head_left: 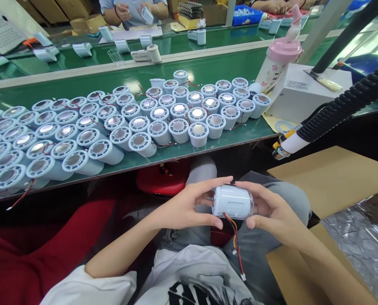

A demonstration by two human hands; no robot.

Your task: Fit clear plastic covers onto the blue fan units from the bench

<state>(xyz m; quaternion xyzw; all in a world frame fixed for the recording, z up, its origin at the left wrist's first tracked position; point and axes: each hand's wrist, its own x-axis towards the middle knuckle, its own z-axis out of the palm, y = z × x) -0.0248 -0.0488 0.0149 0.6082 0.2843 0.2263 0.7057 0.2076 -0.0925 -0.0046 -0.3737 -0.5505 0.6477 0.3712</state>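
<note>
Above my lap I hold a light-blue cylindrical housing (233, 202) lying on its side, with a clear plastic sleeve around it. My left hand (192, 207) grips its left end between thumb and fingers. At the other end, my right hand (270, 207) curls its fingers and thumb about the clear rim. Red, black and yellow wires (236, 241) with small white connectors hang from the housing's lower left side. On the green bench (173, 159) in front stand many similar light-blue housings (198, 134), most with a round metallic disc facing up and some with thin wires trailing.
An open cardboard box (338, 178) with clear plastic pieces (360, 241) sits at my right. A black hose with a white nozzle (292, 143) hangs over the bench edge. A pink-lidded bottle (278, 61) stands beside a white box (300, 91). Across the bench, co-workers' hands (122, 12) handle parts.
</note>
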